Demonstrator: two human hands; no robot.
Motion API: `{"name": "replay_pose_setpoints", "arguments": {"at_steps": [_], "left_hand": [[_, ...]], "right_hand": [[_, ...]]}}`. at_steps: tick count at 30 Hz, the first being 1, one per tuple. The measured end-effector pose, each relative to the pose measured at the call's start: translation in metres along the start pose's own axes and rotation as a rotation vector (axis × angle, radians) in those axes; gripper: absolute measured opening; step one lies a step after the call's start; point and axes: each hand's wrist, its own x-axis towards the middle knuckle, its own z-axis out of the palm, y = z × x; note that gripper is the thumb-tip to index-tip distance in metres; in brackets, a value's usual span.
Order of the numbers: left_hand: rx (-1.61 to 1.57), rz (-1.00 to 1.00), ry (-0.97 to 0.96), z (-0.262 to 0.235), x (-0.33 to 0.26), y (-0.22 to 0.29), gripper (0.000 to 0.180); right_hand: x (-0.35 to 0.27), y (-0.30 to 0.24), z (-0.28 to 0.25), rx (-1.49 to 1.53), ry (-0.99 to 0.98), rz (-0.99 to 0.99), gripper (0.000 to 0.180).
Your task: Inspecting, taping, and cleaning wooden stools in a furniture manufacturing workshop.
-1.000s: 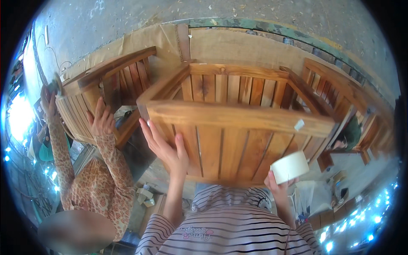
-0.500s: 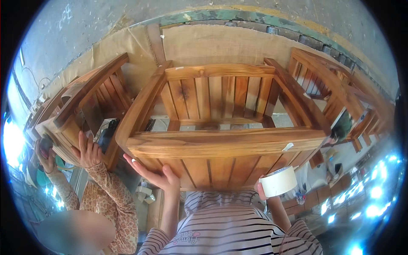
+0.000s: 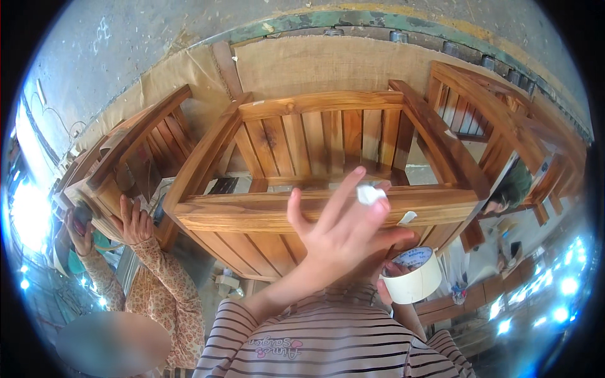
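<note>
My left hand is raised over the front rail of a wooden slatted frame, its fingers spread. A small white piece of tape clings at its fingertips; whether one finger or two touch it is unclear. Below and to the right, my right hand grips a wide roll of cream masking tape, with fingers inside its core. A short white tape strip sticks to the front rail's right end, close to my left thumb. The frame has angled side rails and upright slats at its far side.
Similar wooden frames stand close on the left and right. A co-worker's hand rests on the left one while the other holds a dark rounded object. Burlap cloth lies behind, and a person's head shows at right.
My left hand has moved from the frame's front left, up and right, across the rail. The tape roll has tilted so its inside shows. The co-worker's hands have shifted slightly.
</note>
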Motion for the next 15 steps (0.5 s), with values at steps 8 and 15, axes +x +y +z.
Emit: {"name": "replay_pose_setpoints", "arguments": {"at_steps": [8,15], "left_hand": [[-0.003,-0.155,-0.158,-0.011,0.015,0.013,0.114],[-0.024,-0.280,-0.142,-0.007,0.012,0.016,0.109]], "right_hand": [[-0.014,-0.008,0.003,0.018,0.055,0.139,0.050],[0.016,-0.002,0.004,-0.025,0.049,0.067,0.051]]}}
